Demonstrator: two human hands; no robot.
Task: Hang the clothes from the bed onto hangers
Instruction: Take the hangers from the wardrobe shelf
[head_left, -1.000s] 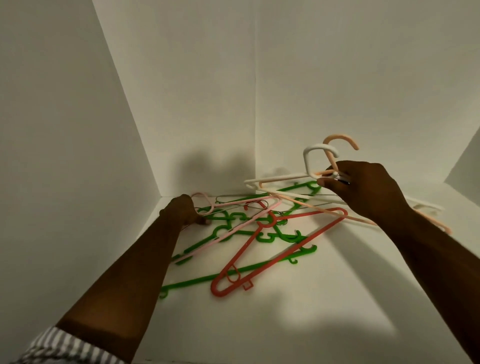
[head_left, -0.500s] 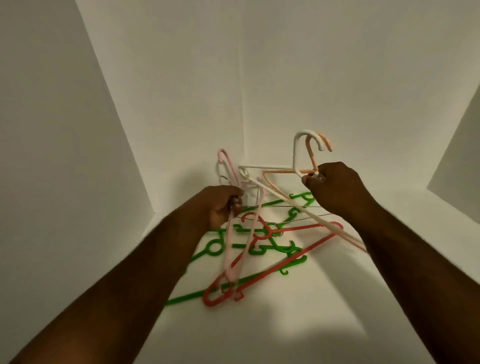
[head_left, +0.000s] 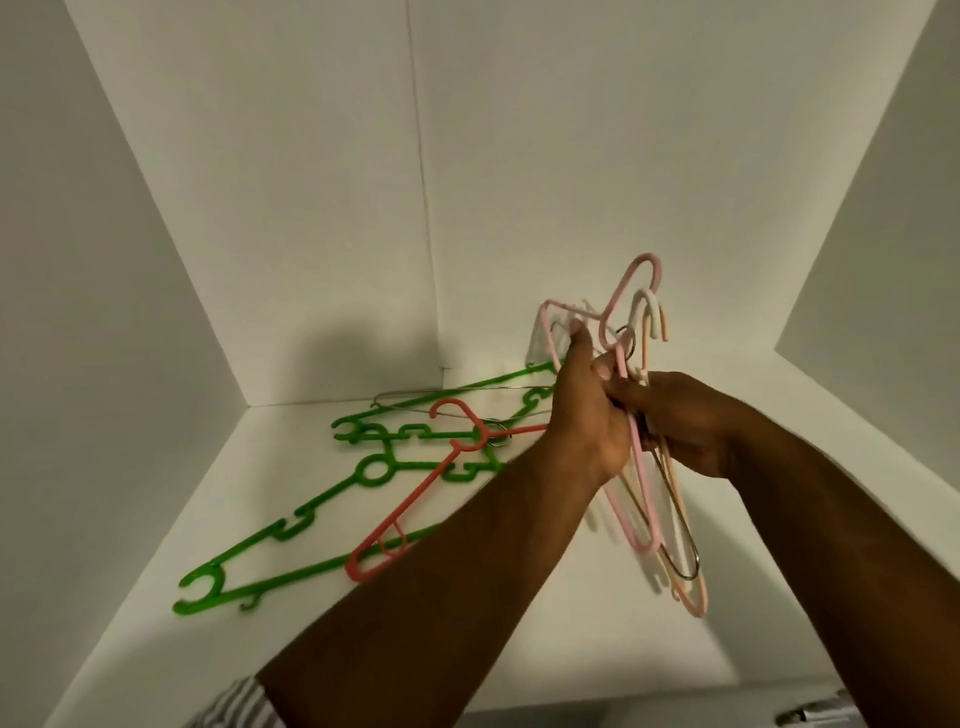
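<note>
White shelf (head_left: 156, 665) corner. Half hidden behind forearm (head_left: 467, 571): green hangers (head_left: 291, 575), red hanger (head_left: 415, 496). Clutched in left hand (head_left: 587, 415) and right hand (head_left: 685, 421) together: pastel hangers (head_left: 640, 488), hooks upward.

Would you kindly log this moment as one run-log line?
left hand, right hand: grip hanger bundle | green hangers, red hanger: on shelf

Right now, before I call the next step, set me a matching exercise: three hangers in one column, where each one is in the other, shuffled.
Things:
1. pale pink plastic hanger
2. red plastic hanger
3. long green plastic hanger

Places:
A. flat on the white shelf, partly under another hanger
B. held up between the left hand and right hand
C. lying across the green ones

Pairs: 1-B, 2-C, 3-A
</note>
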